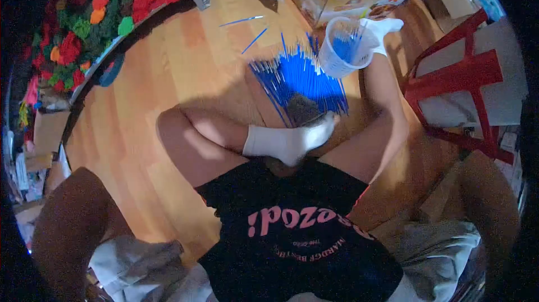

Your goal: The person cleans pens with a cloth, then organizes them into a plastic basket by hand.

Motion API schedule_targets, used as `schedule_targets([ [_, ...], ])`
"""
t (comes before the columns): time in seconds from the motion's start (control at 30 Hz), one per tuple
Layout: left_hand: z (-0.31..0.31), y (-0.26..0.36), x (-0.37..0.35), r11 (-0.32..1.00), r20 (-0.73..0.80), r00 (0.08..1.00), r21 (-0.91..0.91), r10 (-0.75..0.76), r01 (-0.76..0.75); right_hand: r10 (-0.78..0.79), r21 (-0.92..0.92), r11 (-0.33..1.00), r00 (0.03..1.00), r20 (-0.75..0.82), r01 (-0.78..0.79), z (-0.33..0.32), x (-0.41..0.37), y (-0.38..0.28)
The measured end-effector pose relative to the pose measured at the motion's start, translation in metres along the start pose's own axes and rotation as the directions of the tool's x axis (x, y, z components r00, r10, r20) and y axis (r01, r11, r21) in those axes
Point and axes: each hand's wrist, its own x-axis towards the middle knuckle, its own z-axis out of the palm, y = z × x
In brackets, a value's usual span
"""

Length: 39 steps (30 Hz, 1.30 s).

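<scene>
The floor [168,77] is warm varnished wood, smooth with a soft sheen. On it lie thin blue sticks [297,74], slick and plastic-looking, and a beaker [345,49] of translucent white plastic. The socks [289,140] are white knitted cotton, matt. The T-shirt [292,190] is matt black cloth with flat pink printed lettering [292,219]. At the upper left, a tufted piece [112,10] looks like fuzzy yarn. The red frame [466,72] at right has a smooth painted finish. A box [48,131] at left is dull brown cardboard.
</scene>
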Motion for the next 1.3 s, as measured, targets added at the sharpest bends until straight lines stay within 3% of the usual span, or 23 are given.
schedule_targets([
  [0.43,-0.017,-0.002,-0.007,0.995,-0.080,0.997,0.096,0.019,-0.011,-0.067,0.131,0.989,0.997,0.033,0.062,0.034,-0.021,0.018],
  [0.73,-0.014,-0.003,-0.015,0.999,-0.138,0.990,0.039,-0.017,0.022,0.013,0.095,0.995,0.999,0.042,-0.017,-0.014,-0.006,0.054],
  [1.3,-0.012,0.004,-0.020,1.000,-0.128,0.992,0.023,0.002,0.000,0.049,0.091,0.994,0.998,0.034,-0.052,-0.010,0.003,0.057],
])
